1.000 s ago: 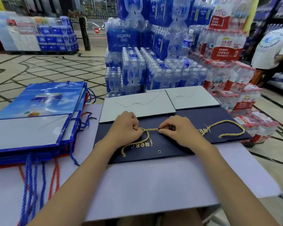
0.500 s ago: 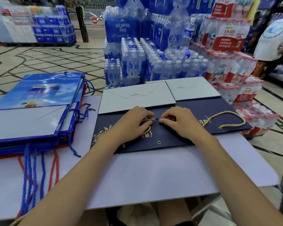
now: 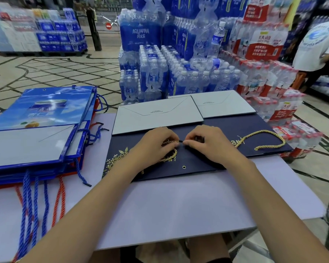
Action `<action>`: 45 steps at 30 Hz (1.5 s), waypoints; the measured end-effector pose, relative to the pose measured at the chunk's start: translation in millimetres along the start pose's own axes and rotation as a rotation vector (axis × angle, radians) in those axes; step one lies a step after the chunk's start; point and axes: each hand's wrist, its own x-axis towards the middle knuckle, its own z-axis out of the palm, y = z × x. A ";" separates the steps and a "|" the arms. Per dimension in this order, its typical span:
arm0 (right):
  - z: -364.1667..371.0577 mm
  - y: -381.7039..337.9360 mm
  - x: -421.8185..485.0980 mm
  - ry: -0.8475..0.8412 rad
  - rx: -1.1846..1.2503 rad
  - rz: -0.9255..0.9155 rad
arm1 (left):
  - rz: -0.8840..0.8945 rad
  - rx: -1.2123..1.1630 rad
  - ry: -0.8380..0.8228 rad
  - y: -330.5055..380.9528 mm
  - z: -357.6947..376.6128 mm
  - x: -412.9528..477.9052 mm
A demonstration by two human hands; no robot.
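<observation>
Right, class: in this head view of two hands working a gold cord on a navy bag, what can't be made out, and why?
Head view throughout.
- What the right hand has in its grip: its own fingers cover it.
- Part of the gold cord: under the left hand.
- Print on the grey flap: too small.
- Blue bags: cut off by the left edge.

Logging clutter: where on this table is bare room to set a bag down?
Bare table runs between the navy bag and the front edge, crossed by both forearms, out to the near right corner. Crowded: blue bag stack and dangling cords on the left, narrow gap beside it.
</observation>
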 end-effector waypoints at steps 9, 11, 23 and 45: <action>-3.8 -3.6 -2.6 -0.003 -0.009 -0.002 | -0.022 -0.113 0.020 3.9 -0.2 0.3; -4.4 -4.7 -2.5 -0.004 -0.011 -0.005 | -0.040 -0.146 0.030 5.0 -1.0 -0.3; -14.9 -2.7 -7.8 -0.208 0.076 0.038 | -0.139 -0.251 -0.019 9.9 -8.2 -6.4; -35.2 -6.8 -25.4 -0.449 0.091 0.049 | -0.073 -0.223 -0.378 13.6 -20.6 -13.0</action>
